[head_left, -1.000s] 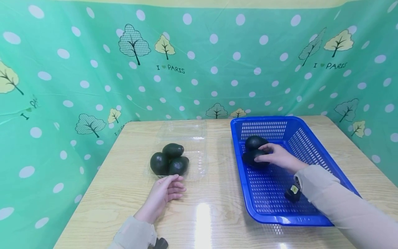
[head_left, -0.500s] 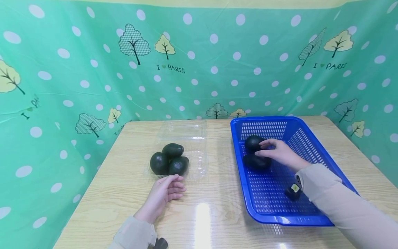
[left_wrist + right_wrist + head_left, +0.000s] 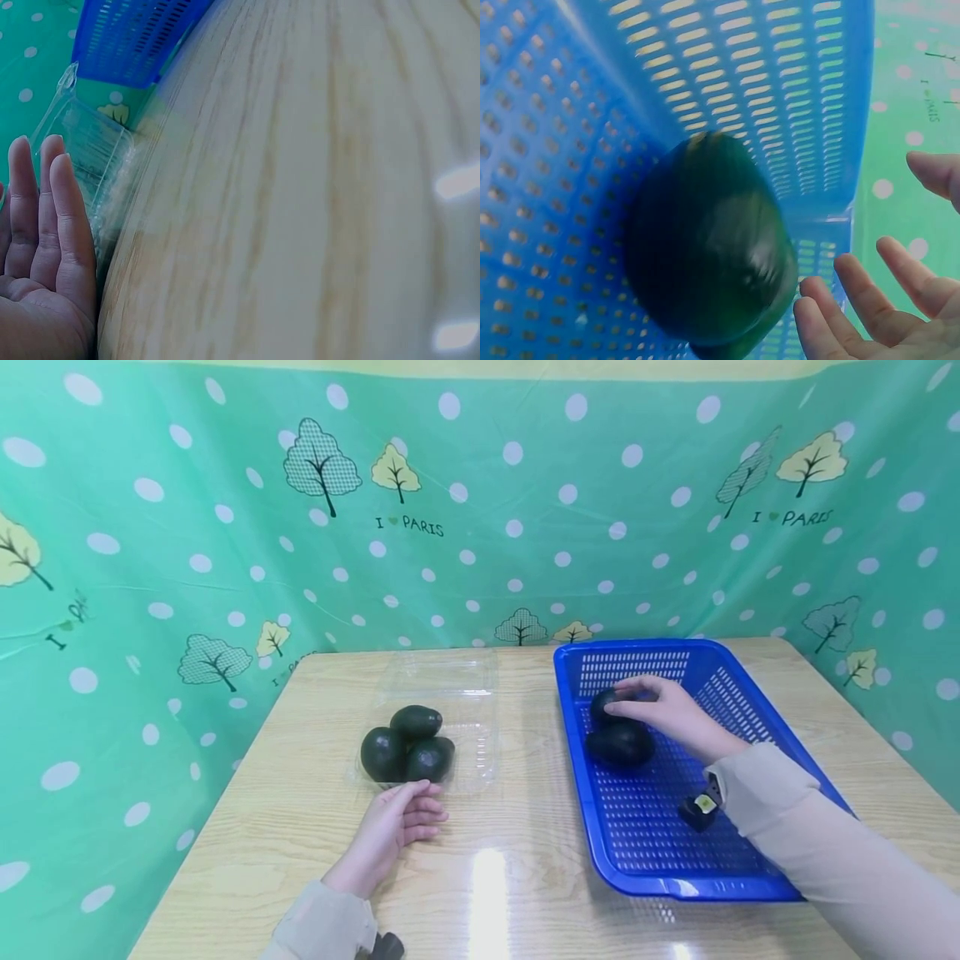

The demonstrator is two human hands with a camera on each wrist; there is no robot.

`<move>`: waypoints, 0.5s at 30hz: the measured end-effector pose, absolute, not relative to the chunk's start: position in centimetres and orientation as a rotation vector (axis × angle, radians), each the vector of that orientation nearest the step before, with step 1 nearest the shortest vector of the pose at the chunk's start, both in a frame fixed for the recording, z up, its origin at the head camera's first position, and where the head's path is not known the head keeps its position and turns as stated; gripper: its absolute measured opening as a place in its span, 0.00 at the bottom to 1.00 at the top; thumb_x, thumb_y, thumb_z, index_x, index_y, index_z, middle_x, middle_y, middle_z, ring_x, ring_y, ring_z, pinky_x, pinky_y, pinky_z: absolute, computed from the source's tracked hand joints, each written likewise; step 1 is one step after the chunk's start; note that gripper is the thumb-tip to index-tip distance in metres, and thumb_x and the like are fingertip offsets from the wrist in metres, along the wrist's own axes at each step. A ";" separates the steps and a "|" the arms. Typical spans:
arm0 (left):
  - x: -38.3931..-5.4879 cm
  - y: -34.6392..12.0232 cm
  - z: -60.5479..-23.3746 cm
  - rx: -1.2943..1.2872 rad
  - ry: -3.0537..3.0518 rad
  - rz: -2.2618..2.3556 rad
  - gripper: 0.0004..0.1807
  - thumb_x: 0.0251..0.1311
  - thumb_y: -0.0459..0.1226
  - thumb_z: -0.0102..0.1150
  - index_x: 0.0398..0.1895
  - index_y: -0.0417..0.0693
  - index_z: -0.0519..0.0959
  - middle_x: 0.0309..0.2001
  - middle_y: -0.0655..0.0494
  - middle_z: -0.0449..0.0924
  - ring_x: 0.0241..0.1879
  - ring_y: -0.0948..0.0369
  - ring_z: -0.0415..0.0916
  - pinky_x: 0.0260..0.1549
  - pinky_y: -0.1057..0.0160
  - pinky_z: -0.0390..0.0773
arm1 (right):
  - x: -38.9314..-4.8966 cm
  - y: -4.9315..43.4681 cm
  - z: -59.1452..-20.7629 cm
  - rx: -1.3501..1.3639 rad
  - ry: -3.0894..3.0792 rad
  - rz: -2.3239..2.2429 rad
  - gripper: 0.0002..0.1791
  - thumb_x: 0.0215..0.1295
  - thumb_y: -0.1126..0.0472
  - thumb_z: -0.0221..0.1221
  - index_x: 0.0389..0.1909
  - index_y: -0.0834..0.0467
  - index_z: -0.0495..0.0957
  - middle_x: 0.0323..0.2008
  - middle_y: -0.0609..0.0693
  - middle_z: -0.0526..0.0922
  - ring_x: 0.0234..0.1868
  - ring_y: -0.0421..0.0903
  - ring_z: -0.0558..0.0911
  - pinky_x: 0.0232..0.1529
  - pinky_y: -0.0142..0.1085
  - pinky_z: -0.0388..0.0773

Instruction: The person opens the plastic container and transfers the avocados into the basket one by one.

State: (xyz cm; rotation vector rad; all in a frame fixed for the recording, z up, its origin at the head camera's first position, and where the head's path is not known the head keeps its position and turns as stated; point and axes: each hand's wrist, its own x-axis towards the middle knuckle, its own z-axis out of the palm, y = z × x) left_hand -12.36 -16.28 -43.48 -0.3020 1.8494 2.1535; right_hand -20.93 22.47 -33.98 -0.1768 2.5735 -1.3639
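Two dark green avocados lie in the blue plastic basket (image 3: 611,881), the near avocado (image 3: 620,745) in front of the far avocado (image 3: 602,707). My right hand (image 3: 671,712) is over the far one, thumb and fingers spread around its top. In the right wrist view those fingers (image 3: 866,296) are parted, beside a large avocado (image 3: 712,240) with another partly hidden behind it. Three more avocados (image 3: 408,739) sit bunched at the left of a clear hinged plastic container (image 3: 477,760). My left hand (image 3: 393,822) rests at its front edge, fingers relaxed and holding nothing.
The container's clear lid (image 3: 442,672) lies folded back toward the curtain. A green dotted curtain (image 3: 465,527) hangs behind and beside the wooden table (image 3: 262,843). The basket's raised walls surround my right hand's area.
My right hand has left the near avocado and moved back and slightly left to the far one. The near avocado stays in the basket. My left hand keeps its place.
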 end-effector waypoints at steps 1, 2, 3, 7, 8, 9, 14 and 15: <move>-12.4 -16.3 -43.5 -0.301 1.848 2.153 0.16 0.70 0.43 0.52 0.46 0.39 0.81 0.28 0.60 0.84 0.34 0.61 0.85 0.36 0.65 0.86 | -20.9 22.3 -33.8 -0.181 2.567 -1.368 0.37 0.65 0.43 0.62 0.68 0.61 0.66 0.68 0.62 0.69 0.68 0.60 0.68 0.67 0.59 0.66; -12.4 -16.3 -43.5 -0.300 1.848 2.151 0.16 0.70 0.43 0.52 0.46 0.39 0.81 0.28 0.60 0.84 0.34 0.61 0.86 0.36 0.65 0.86 | -20.9 22.2 -33.7 -0.190 2.559 -1.378 0.38 0.65 0.43 0.62 0.68 0.61 0.66 0.69 0.61 0.68 0.69 0.60 0.68 0.68 0.60 0.65; -12.4 -16.3 -43.5 -0.299 1.847 2.151 0.16 0.70 0.43 0.52 0.46 0.39 0.81 0.28 0.60 0.84 0.34 0.61 0.86 0.36 0.65 0.86 | -20.9 22.0 -33.6 -0.198 2.550 -1.388 0.38 0.65 0.43 0.62 0.68 0.61 0.66 0.69 0.61 0.67 0.69 0.60 0.67 0.69 0.61 0.63; -12.4 -16.4 -43.5 -0.294 1.841 2.150 0.16 0.70 0.43 0.52 0.46 0.39 0.81 0.28 0.61 0.84 0.34 0.61 0.86 0.37 0.65 0.86 | -20.8 21.4 -33.1 -0.230 2.517 -1.425 0.37 0.65 0.43 0.62 0.68 0.60 0.66 0.70 0.60 0.67 0.72 0.60 0.64 0.71 0.62 0.59; -12.4 -16.4 -43.5 -0.294 1.841 2.150 0.16 0.70 0.43 0.52 0.46 0.39 0.81 0.28 0.61 0.85 0.34 0.61 0.86 0.37 0.65 0.86 | -20.8 21.2 -33.0 -0.234 2.509 -1.437 0.37 0.66 0.43 0.61 0.68 0.60 0.66 0.70 0.60 0.68 0.72 0.60 0.64 0.71 0.61 0.59; -12.4 -16.4 -43.5 -0.294 1.841 2.150 0.16 0.70 0.43 0.52 0.46 0.39 0.81 0.28 0.61 0.85 0.34 0.61 0.86 0.37 0.65 0.86 | -20.9 21.1 -32.9 -0.239 2.501 -1.447 0.36 0.66 0.44 0.61 0.68 0.60 0.66 0.70 0.60 0.68 0.72 0.60 0.64 0.71 0.61 0.60; -12.4 -16.4 -43.5 -0.296 1.847 2.150 0.16 0.70 0.43 0.52 0.46 0.40 0.81 0.29 0.60 0.85 0.34 0.61 0.86 0.36 0.65 0.86 | -21.2 20.2 -32.7 -0.256 2.456 -1.507 0.35 0.66 0.46 0.62 0.67 0.61 0.67 0.69 0.61 0.69 0.69 0.58 0.69 0.71 0.57 0.64; -12.4 -16.4 -43.5 -0.296 1.847 2.151 0.16 0.70 0.43 0.52 0.45 0.40 0.81 0.29 0.60 0.85 0.34 0.61 0.86 0.36 0.65 0.86 | -21.3 20.1 -32.6 -0.261 2.445 -1.520 0.35 0.66 0.47 0.62 0.67 0.62 0.67 0.69 0.61 0.69 0.68 0.58 0.70 0.71 0.56 0.64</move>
